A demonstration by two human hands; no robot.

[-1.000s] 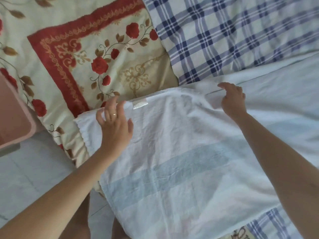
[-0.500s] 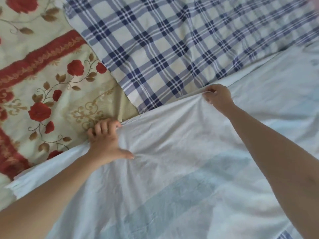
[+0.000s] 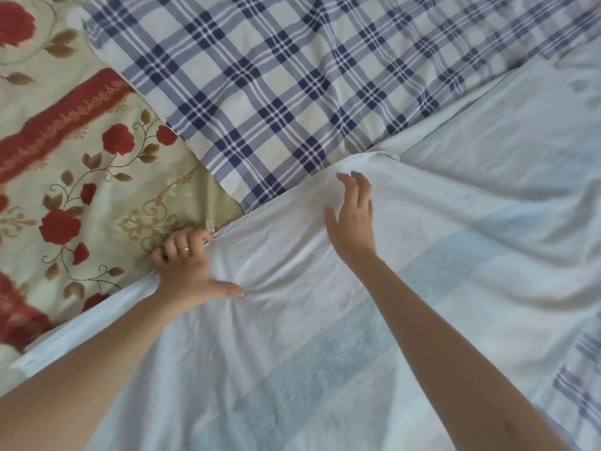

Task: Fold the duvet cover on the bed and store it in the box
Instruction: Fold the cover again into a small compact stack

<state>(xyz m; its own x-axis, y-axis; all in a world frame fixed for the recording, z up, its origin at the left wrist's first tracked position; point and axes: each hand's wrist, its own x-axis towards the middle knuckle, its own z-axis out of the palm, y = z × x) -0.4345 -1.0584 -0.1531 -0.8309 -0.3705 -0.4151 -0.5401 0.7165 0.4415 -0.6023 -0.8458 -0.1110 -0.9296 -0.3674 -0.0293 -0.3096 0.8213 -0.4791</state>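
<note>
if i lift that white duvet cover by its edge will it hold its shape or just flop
Probably floppy: the duvet cover bunches into radiating creases where the left hand grips its edge. Likely thin and light for its size, since pale blue bands seem to show faintly through it.

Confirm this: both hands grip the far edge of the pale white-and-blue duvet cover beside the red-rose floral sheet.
Wrong on one point. The head view shows only the left hand gripping the far edge of the pale white-and-blue duvet cover beside the red-rose floral sheet; the right hand is open, fingers spread, holding nothing.
</note>
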